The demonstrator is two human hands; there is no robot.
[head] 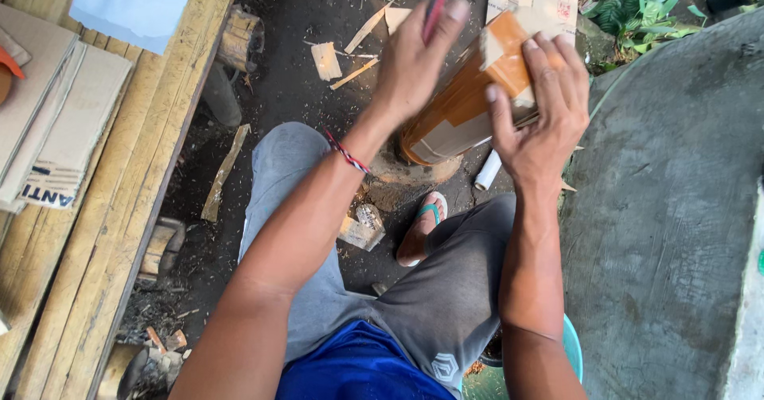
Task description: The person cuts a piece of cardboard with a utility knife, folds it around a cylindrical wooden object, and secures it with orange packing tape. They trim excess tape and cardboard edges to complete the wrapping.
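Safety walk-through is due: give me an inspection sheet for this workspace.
Surface: dark dirt ground, littered; a wooden stump under the piece.
Job's things: orange-brown wooden piece stood tilted on the stump; red slim tool, blurred.
Clutter: wood offcuts, a white roll, a cardboard sheet.
Hands: left hand grips the red tool; right hand clasps the wooden piece.
Cables: nothing seen.
Surroundings: plank bench with stacked cardboard on the left, concrete slab on the right, green plants, a sandalled foot close to the stump.
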